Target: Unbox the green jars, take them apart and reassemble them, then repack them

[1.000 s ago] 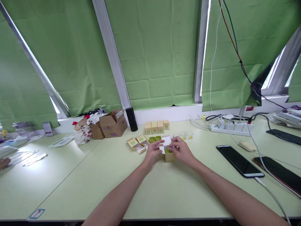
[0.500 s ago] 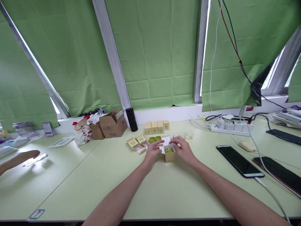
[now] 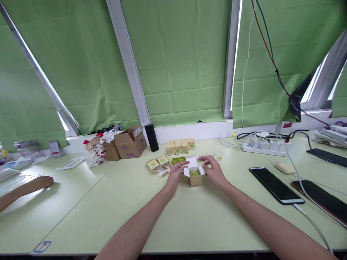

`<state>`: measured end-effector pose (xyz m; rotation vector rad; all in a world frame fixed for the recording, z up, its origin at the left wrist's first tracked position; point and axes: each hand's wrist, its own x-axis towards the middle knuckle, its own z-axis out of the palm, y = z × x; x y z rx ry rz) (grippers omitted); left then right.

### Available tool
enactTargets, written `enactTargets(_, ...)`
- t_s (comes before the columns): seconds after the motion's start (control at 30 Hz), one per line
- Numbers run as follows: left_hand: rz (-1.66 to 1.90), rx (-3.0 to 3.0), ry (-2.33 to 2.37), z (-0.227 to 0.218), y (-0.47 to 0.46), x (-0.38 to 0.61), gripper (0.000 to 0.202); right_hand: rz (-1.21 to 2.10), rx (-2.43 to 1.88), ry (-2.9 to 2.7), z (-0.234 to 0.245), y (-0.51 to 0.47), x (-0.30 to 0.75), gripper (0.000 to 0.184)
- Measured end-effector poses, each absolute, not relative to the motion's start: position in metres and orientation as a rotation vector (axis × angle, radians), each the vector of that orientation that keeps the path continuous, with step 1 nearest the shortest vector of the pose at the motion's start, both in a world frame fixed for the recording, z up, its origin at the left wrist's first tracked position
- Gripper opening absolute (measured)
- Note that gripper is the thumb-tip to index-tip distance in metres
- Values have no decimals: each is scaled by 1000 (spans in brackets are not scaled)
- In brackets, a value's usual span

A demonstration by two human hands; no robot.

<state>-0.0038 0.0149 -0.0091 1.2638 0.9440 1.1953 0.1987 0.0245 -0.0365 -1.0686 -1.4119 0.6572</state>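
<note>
A small kraft-brown carton [image 3: 195, 181] stands upright on the table, its white-lined lid [image 3: 192, 162] and side flaps raised. Inside it sits an olive-green piece [image 3: 194, 173] with a pale yellow loop on top. My left hand [image 3: 175, 176] is at the carton's left flap, index finger stretched over it and thumb apart below. On the other side, my right hand [image 3: 214, 171] has its fingers apart beside the right flap; whether a fingertip touches it I cannot tell. Behind the left hand are two green trays [image 3: 179, 159] and opened flattened-looking cartons [image 3: 157, 165].
Several closed small cartons [image 3: 181, 146] stand in a row at the back. Clear cups [image 3: 218, 156] sit behind my right hand. A phone [image 3: 276, 185] on a cable and a power strip [image 3: 267, 148] lie right. Another person's hand [image 3: 40, 183] rests far left, near a cardboard box [image 3: 131, 144].
My right hand has shifted slightly right, away from the carton's opening, uncovering the right flap. My left hand barely moved. The other person's hand has moved over white sheets at left.
</note>
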Motion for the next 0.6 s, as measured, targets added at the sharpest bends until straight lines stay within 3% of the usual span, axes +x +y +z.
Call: enactTargets(0.6, 1204, 1326, 913, -12, 11, -1, 41, 712, -1094, -1368, -48, 36, 204, 46)
